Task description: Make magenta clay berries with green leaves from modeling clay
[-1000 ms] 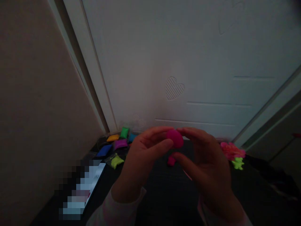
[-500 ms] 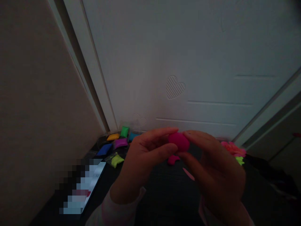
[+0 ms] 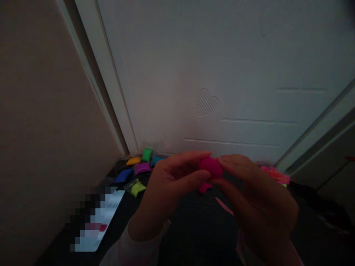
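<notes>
A smooth, rounded lump of bright pink modelling clay (image 3: 211, 167) is held up between both hands above the dark surface. My left hand (image 3: 169, 188) pinches its left side between thumb and fingers. From the right, the thumb and fingertips of my right hand (image 3: 257, 195) press on the same lump. Below it lies a smaller pink clay piece (image 3: 204, 188), partly covered by the hands. A thin pale pink tool (image 3: 224, 206) rests on the surface beside my right hand, which hides its lower end.
Several clay packets, among them a green one (image 3: 146, 155), a purple one (image 3: 142, 168) and a lime one (image 3: 138, 188), lie at the back left. A lit phone (image 3: 111, 208) is nearer. A pink flower-like thing (image 3: 275, 175) sits at right. Behind stands a white door (image 3: 172, 74).
My right hand has shifted slightly right and turned a little, covering more of the lime-green bit by the flower-like thing. My left hand has barely moved. Both still hold the pink clay.
</notes>
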### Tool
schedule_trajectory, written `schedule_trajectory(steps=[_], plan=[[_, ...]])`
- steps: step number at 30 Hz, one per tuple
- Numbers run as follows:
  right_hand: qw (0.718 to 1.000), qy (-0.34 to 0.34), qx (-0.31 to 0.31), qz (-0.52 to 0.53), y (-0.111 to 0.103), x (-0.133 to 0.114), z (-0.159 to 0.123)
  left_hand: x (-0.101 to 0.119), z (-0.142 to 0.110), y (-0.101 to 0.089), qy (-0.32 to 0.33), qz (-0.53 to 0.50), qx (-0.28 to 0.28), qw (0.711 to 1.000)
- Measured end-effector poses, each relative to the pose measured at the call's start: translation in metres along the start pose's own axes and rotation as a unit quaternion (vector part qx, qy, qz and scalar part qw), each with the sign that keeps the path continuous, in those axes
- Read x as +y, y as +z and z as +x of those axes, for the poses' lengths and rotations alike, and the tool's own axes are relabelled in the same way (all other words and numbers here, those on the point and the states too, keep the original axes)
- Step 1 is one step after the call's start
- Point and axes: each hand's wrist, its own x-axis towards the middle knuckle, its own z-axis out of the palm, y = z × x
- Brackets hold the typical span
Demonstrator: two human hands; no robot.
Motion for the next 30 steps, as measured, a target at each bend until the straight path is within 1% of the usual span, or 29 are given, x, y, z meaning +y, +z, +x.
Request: schedule_trajectory(steps=[2,6,9,13,18,24,30], plan=[[1.0,0.001,0.0,-0.006,-0.001,0.0,0.0,0.001,0.0,0.0,-0.003,-0.002,-0.001,1.0],[0.998,0.009,-0.029,-0.046,-0.002,0.0,0.001,0.004,-0.001,0.002,-0.018,-0.011,-0.015,1.0],[0.998,-0.009,-0.042,-0.049,-0.003,0.001,0.002,0.009,-0.002,0.005,-0.048,-0.012,-0.012,0.999],[0.998,-0.027,-0.033,-0.041,-0.003,0.001,0.003,0.011,-0.002,0.007,-0.07,-0.008,-0.005,0.997],[0.997,-0.03,-0.037,-0.068,-0.005,-0.001,0.002,0.009,-0.001,0.006,-0.067,-0.015,-0.01,0.998],[0.996,-0.029,-0.043,-0.066,-0.004,0.0,0.003,0.005,-0.002,0.006,-0.048,-0.049,-0.031,0.997],[0.997,-0.021,-0.04,-0.07,-0.002,0.001,0.005,0.005,-0.001,0.006,-0.051,-0.048,-0.033,0.997]])
